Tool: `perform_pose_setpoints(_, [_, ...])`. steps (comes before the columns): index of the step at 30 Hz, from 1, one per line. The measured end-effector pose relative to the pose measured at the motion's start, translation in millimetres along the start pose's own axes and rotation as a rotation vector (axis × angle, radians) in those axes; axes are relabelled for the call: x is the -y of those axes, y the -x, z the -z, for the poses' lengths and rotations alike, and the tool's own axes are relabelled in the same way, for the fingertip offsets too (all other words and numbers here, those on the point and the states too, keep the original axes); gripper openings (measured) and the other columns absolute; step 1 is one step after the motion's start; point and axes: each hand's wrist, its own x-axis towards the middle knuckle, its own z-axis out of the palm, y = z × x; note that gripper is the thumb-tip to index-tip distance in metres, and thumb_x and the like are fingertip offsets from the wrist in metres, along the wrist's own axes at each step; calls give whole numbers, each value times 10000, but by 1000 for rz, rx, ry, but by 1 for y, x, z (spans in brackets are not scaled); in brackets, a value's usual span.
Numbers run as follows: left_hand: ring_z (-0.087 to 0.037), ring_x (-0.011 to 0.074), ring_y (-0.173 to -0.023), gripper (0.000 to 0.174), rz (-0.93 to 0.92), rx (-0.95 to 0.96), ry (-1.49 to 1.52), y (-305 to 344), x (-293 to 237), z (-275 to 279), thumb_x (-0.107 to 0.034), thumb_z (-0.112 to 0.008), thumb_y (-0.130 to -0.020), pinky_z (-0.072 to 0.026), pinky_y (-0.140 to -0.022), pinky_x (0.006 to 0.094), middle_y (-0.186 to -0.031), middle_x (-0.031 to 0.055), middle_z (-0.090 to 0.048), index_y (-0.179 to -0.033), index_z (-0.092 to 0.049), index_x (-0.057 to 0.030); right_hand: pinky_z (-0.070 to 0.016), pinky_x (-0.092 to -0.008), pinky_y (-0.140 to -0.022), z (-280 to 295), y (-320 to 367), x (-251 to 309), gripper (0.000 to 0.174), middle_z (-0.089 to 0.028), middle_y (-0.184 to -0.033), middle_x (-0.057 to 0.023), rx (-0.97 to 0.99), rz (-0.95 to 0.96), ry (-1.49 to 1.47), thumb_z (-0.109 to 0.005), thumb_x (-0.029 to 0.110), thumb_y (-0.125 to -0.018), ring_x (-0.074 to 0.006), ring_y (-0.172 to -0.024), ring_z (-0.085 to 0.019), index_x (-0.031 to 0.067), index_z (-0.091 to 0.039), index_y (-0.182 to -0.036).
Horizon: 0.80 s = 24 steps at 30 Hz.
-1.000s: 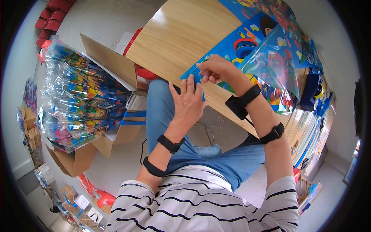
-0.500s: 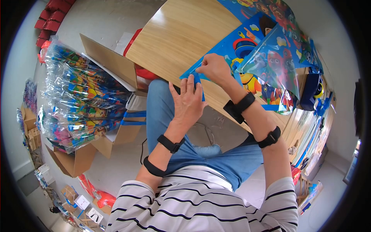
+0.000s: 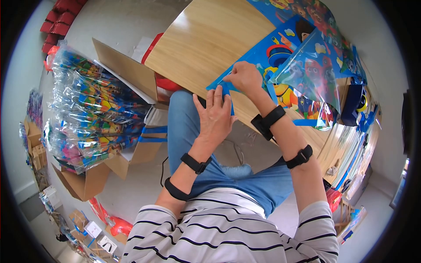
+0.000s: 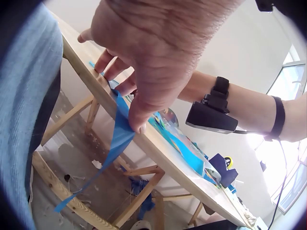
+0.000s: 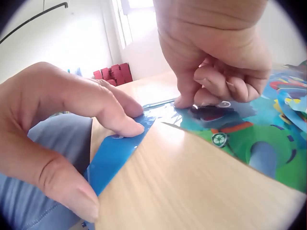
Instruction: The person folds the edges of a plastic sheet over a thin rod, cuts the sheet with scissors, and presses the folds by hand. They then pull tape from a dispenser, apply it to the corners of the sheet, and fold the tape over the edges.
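Two hands meet at the surface's (image 3: 206, 44) near edge: the right hand (image 3: 245, 78) pinches a kite's (image 3: 280, 55) corner, the left hand (image 3: 215, 115) pinches one blue strip (image 5: 115, 153) beside it.

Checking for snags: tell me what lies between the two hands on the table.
Right wrist view: the kite's glossy tip meets the blue strip between left hand and right hand, on bare wooden table.

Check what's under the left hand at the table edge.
A blue plastic strip lies under the left hand, pressed onto the edge of the light wooden table, tail hanging below. Fingers cover the stretch running toward the blue cartoon-printed plastic sheet.
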Motion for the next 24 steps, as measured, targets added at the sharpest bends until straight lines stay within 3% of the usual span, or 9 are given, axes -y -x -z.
perform_pose_setpoints(5, [-384, 367, -1344, 672, 3, 6, -8, 0, -1, 2, -329, -829, -715, -227, -1044, 735, -1419, 194, -433, -1274, -577, -54, -526, -410, -645, -19, 8, 4, 265, -703, -786, -99, -23, 21, -18, -822, 331, -660, -286, -798, -691, 100, -703, -712])
perform_pose_setpoints(8, [-401, 366, -1319, 679, 4, 2, -18, 1, -1, 2, -335, -827, -715, -229, -1043, 734, -1366, 175, -451, -1280, -573, -55, -570, -452, -681, -16, 6, 1, 317, -719, -854, -195, 25, 59, -71, -810, 326, -639, -368, -840, -706, 48, -745, -778])
perform_pose_setpoints(11, [-432, 353, -1264, 691, 1, -22, -8, 2, -1, 2, -333, -827, -715, -234, -1040, 734, -1264, 147, -481, -1291, -564, -55, -567, -443, -658, -6, 7, 2, 319, -716, -849, -201, 145, 10, -206, -817, 325, -633, -362, -833, -708, 49, -745, -777])
perform_pose_setpoints(17, [-469, 321, -1176, 705, 22, -17, 18, 2, -4, 2, -303, -831, -709, -258, -1030, 726, -1138, 107, -504, -1315, -548, -82, -562, -437, -642, -16, 14, 9, 338, -717, -830, -188, 3, 64, -17, -836, 324, -612, -354, -811, -712, 55, -747, -796])
perform_pose_setpoints(20, [-473, 320, -1176, 696, 29, -33, 3, 1, -3, 1, -290, -833, -707, -267, -1030, 717, -1133, 107, -512, -1313, -551, -95, -564, -448, -662, -10, 15, 7, 291, -713, -836, -197, 55, 50, -87, -807, 288, -664, -357, -830, -711, 51, -733, -816])
perform_pose_setpoints(23, [-478, 324, -1180, 679, 18, -10, -33, 3, -8, 3, -294, -833, -709, -267, -1039, 709, -1132, 109, -526, -1299, -558, -102, -564, -459, -702, -40, 15, 5, 237, -714, -860, -196, -125, 146, 36, -756, 254, -743, -360, -854, -709, 47, -710, -848])
perform_pose_setpoints(24, [-481, 326, -1181, 673, 3, -12, -51, -1, -8, 5, -297, -833, -710, -266, -1043, 706, -1131, 109, -531, -1294, -561, -103, -561, -463, -712, -33, 19, 4, 224, -714, -867, -197, -141, 111, -45, -744, 250, -759, -362, -854, -708, 47, -701, -846])
